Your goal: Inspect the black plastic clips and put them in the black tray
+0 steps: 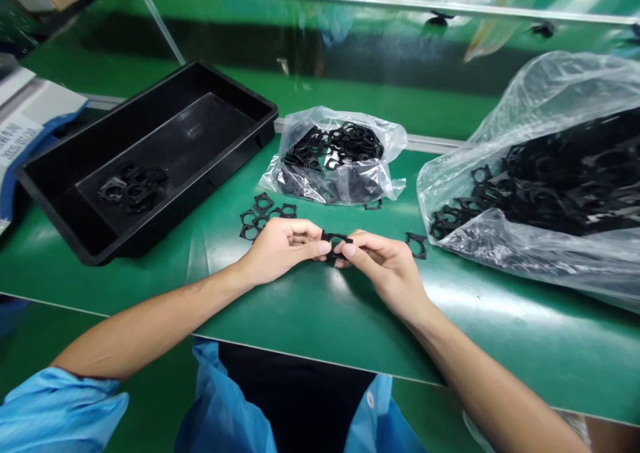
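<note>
Between both hands is a small black ring-shaped plastic part (336,237) with a round opening, held just above the green table. My left hand (285,248) pinches its left side between thumb and fingers. On the opposite side, my right hand (383,263) pinches the part the same way. A loose group of several similar black rings (261,214) lies on the table behind my left hand. One more black ring (417,245) rests just right of my right hand.
At the left stands a black tray (240,150) with a pile of black rings (134,188) inside. A clear plastic bag (395,136) of black parts sits at the back centre. A larger clear bag (530,240) of them fills the right side. A metal rail (435,143) runs along the back.
</note>
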Tool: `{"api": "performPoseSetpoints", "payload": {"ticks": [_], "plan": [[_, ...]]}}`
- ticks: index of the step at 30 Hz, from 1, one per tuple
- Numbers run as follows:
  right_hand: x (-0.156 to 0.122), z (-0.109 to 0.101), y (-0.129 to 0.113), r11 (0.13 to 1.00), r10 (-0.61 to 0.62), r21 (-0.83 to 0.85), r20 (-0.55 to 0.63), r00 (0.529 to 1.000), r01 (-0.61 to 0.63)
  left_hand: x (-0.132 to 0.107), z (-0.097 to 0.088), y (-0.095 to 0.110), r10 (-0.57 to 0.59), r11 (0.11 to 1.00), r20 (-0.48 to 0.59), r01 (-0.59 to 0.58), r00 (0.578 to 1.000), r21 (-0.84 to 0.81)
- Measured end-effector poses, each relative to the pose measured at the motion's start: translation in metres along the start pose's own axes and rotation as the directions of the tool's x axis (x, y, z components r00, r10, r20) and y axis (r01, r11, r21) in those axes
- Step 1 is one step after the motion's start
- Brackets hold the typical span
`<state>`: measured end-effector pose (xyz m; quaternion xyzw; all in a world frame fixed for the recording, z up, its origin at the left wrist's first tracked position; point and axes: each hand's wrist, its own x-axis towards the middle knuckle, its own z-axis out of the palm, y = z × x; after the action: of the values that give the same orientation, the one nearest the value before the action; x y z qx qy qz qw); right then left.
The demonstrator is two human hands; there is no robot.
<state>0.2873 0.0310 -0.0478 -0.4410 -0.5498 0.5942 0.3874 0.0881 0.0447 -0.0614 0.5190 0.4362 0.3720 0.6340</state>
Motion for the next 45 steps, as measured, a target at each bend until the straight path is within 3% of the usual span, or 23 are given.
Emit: {"api": "performPoseSetpoints", "payload": {"ticks": [8,15,23,29,33,39,41,45], "plan": [[-0.002,0.001,0.0,0.998,-0.01,0.055,0.012,1.0,0.01,0.002,-0.004,-0.002,-0.062,0.987,0.133,0.08,0.989,-0.14],[-0.001,-0.002,-0.001,0.996,0.044,0.078,0.066,0.997,-0.049,0.001,-0.004,0.003,-0.11,0.984,0.065,0.118,0.992,-0.133],[-0.001,0.002,0.001,0.998,0.027,0.048,0.026,0.999,-0.028,0.003,-0.003,-0.002,-0.056,0.976,0.062,0.068,0.996,-0.207],[-0.002,0.003,-0.001,0.999,0.037,0.013,-0.006,0.999,-0.037,0.0,-0.003,-0.001,-0.028,0.996,0.108,0.037,0.994,-0.085],[-0.003,0.001,0.002,0.996,-0.02,-0.091,0.009,1.0,0.021,-0.001,-0.004,0.002,-0.017,0.999,0.171,0.012,0.985,0.032],[-0.003,0.002,0.01,0.955,-0.114,-0.273,0.018,0.993,0.115,-0.003,-0.003,0.004,0.094,0.943,0.178,-0.145,0.98,0.299],[-0.002,0.003,0.008,0.973,-0.082,-0.214,0.01,0.997,0.082,-0.003,-0.002,0.005,0.093,0.951,0.156,-0.134,0.983,0.279],[-0.002,0.005,0.003,0.999,0.046,0.026,-0.03,0.998,-0.046,0.0,-0.003,0.003,0.001,0.999,0.127,-0.007,0.992,0.046]]}}
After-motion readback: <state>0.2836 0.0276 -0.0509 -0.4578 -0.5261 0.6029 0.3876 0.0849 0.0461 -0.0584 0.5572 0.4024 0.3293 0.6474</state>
